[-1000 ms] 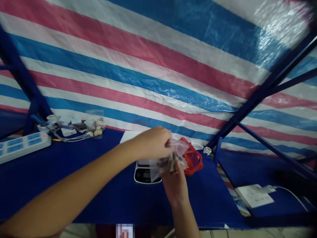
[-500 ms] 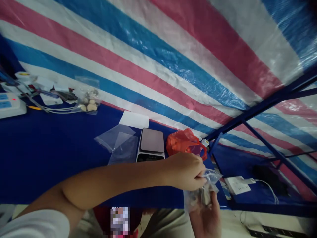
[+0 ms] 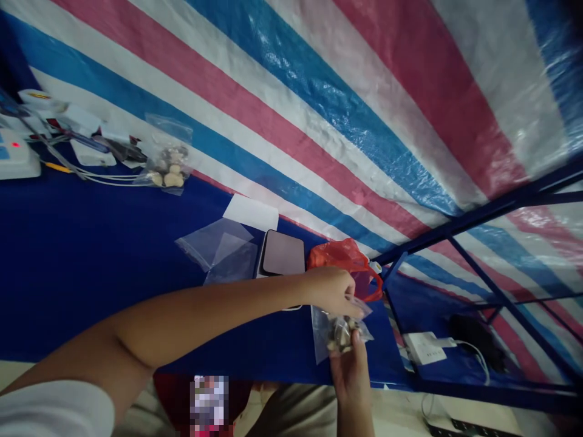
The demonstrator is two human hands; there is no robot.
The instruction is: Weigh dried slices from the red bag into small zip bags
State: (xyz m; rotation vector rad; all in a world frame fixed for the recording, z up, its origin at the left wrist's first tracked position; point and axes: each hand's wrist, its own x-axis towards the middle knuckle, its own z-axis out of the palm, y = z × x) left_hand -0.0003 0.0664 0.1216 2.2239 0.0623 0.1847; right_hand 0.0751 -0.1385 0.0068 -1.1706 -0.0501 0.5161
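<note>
My left hand (image 3: 331,292) reaches across from the left, its fingers closed on the top edge of a clear plastic bag (image 3: 321,340). Small pale and brown pieces (image 3: 344,331), whose kind I cannot make out, lie inside the bag. From below, my right hand (image 3: 350,367) grips the bag's lower part with the thumb up along its side. Just behind my left forearm is a flat kitchen scale (image 3: 283,252), partly covered by the arm. A red plastic bag (image 3: 339,252) sits to the scale's right, beyond my left hand.
Flat clear bags (image 3: 218,243) and a white sheet (image 3: 251,212) lie left of the scale. Further left are another filled clear bag (image 3: 170,167), cables and a power strip (image 3: 18,158). A blue metal frame (image 3: 478,279) and a white socket block (image 3: 426,348) are at right.
Both hands have moved left and slightly up in the picture with the bag of pieces. The view has shifted a little, and my left forearm now covers the scale's front display.
</note>
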